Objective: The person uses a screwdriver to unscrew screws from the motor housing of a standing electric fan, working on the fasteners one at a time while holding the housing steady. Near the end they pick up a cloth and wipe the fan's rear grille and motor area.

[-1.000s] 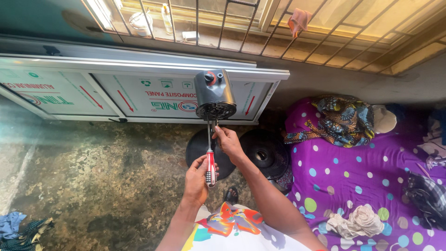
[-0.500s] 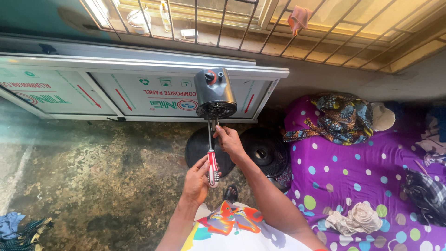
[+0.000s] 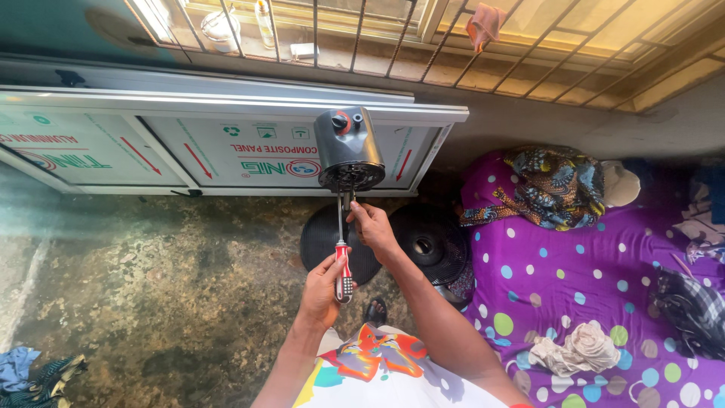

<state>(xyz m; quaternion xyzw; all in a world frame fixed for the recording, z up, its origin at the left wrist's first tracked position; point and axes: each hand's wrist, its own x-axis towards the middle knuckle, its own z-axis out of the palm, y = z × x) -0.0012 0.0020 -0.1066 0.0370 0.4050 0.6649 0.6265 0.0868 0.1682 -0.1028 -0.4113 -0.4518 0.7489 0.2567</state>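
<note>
Purple bedspread with coloured polka dots [image 3: 574, 295]: covers the right side of the view, lying on the floor. On it, a patterned dark-and-yellow cloth bundle [image 3: 555, 185] at the upper end, a crumpled cream cloth [image 3: 578, 349] near the lower edge, and a dark checked garment [image 3: 691, 306] at the far right.

White framed panels with green and red markings [image 3: 211, 147]: stacked flat against the wall below the barred window [image 3: 362, 34].

Mottled concrete floor [image 3: 151, 295]: fills the left and centre.

Two round black fan grilles [image 3: 430, 242]: lying flat on the floor side by side, just left of the bedspread, partly hidden behind the hands.

Dark grey cylindrical fan motor housing with a red knob on top [image 3: 349, 147]: held up in the air at centre, above the grilles and in front of the panels, with its black vented face turned down towards the person.

Right hand [image 3: 375, 229]: fingers curled closed about the short stem beneath the motor housing, supporting it.

Left hand [image 3: 323, 285]: fingers wrapped shut around the handle of the screwdriver.

Screwdriver with a red and black handle and slim steel shaft [image 3: 343, 264]: upright, tip reaching the underside of the housing, just beside the right hand.
</note>
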